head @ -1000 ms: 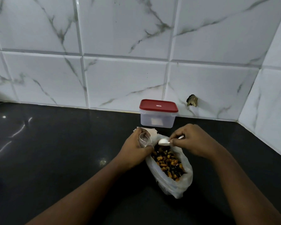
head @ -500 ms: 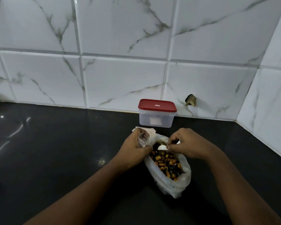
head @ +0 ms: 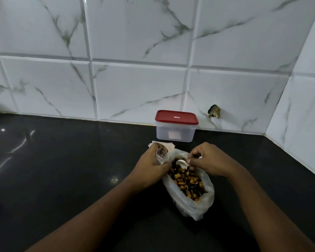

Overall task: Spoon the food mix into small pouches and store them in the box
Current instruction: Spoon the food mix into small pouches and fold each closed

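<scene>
- Left hand [head: 151, 166] has its fingers curled round a small clear pouch [head: 161, 156].
- Right hand [head: 209, 160] pinches a white spoon [head: 181, 162], which dips into the food mix [head: 187, 184].
- The box [head: 176, 132], lid on, sits at twelve o'clock from the bag [head: 191, 206].

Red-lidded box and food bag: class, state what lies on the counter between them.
In the head view, a small stack of flat white sheets lies between the box and the bag, partly hidden by the left hand.

Head camera looks down, close over counter [head: 62, 179].
</scene>
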### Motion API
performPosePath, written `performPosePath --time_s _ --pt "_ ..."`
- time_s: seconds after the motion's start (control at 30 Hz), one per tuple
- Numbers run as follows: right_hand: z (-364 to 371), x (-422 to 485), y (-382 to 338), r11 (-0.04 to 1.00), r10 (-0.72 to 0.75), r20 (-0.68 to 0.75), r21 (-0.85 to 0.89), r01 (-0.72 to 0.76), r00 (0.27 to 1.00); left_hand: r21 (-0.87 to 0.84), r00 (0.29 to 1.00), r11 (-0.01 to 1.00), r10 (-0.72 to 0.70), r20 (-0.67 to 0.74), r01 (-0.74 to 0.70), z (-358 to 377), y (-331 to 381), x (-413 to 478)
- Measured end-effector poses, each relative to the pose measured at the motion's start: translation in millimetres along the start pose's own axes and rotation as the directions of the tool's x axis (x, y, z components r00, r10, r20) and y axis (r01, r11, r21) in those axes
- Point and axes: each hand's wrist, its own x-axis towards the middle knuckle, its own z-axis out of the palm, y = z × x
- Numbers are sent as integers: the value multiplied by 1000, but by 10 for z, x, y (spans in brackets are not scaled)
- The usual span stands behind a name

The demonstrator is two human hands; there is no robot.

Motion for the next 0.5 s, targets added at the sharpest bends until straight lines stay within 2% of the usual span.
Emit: performPosePath --time_s 0.13,0.23,0.3,0.43,0.5 --pt "-143 -48 61 994 71 68 80 -76 995 0 1000 1000 -12 3 12 -3 -15 5" --pt "-27 -30 50 983 47 28 174 -51 998 8 1000 1000 -7 -2 7 2 -15 5" --pt "60 21 35 963 81 2 258 -79 997 11 1000 1000 -2 1 2 7 -12 6" --pt "-13 54 91 838 207 33 509 -195 978 11 1000 1000 10 2 -10 -1 11 -2" --pt "-21 58 106 801 232 50 557 -220 971 -10 1000 1000 1 6 -1 -4 6 -11"
